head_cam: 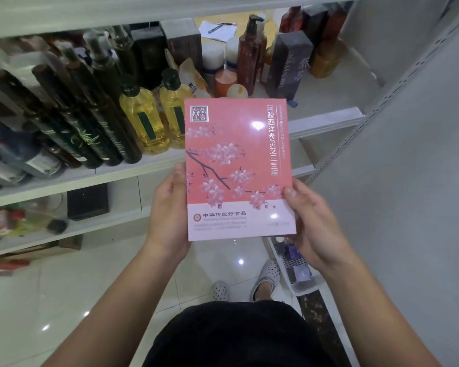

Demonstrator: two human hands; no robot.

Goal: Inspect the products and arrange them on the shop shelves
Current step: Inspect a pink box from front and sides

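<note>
A flat pink box (239, 165) with a blossom branch and Chinese lettering is held upright in front of me, its printed face toward the camera. My left hand (167, 207) grips its left edge, thumb on the front. My right hand (310, 223) grips the lower right edge the same way. The box hangs in front of the white shelf (326, 123), whose right part beside the tall dark box (289, 64) is bare.
Dark tall bottles (85, 115) and two yellow oil bottles (146, 120) crowd the shelf's left. Pump bottles and jars stand at the back. A lower shelf holds a black box (88, 201). A white basket (297, 268) with small items sits on the tiled floor by my feet.
</note>
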